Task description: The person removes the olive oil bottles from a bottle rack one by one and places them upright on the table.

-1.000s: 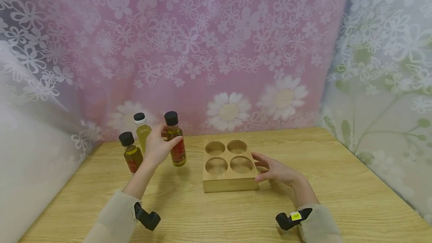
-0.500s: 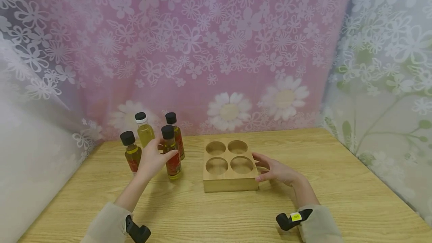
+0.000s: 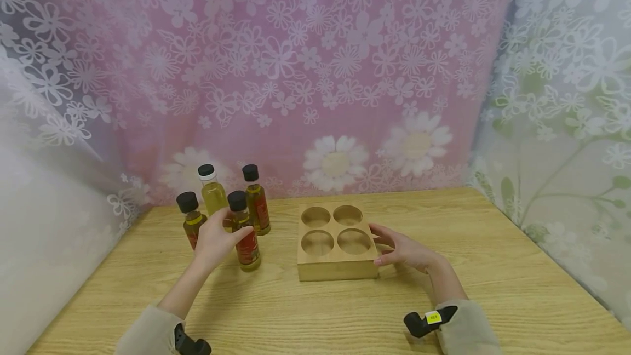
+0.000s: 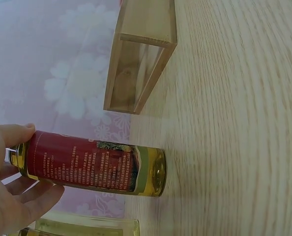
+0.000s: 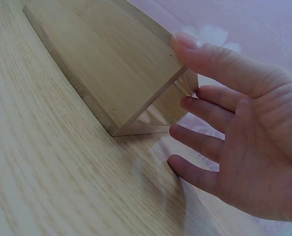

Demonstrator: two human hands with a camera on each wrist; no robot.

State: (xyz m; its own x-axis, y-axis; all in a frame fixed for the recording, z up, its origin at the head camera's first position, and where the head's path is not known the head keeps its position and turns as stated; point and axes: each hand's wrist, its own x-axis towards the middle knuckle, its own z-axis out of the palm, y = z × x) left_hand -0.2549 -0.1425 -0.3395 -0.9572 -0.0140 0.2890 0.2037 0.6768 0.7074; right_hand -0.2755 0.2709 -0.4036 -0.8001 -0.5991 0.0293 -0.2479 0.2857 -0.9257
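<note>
My left hand grips an oil bottle with a black cap and red label, fingers and thumb around its upper part. In the left wrist view the bottle's glass base is close to the tabletop. A wooden holder with several round holes in its top, all bare, stands in the middle of the table. At its right side is my right hand, thumb at the front corner. The right wrist view shows its fingers loosely extended by the holder's hollow end.
Left of the holder stand another red-labelled oil bottle, a pale yellow oil bottle with a white-collared black cap, and a darker bottle partly behind the left hand. A flowered curtain hangs behind the wooden table.
My left hand has brought the gripped bottle leftward and toward the table's front, exposing the red-labelled bottle behind it. My right hand and the holder stay in place.
</note>
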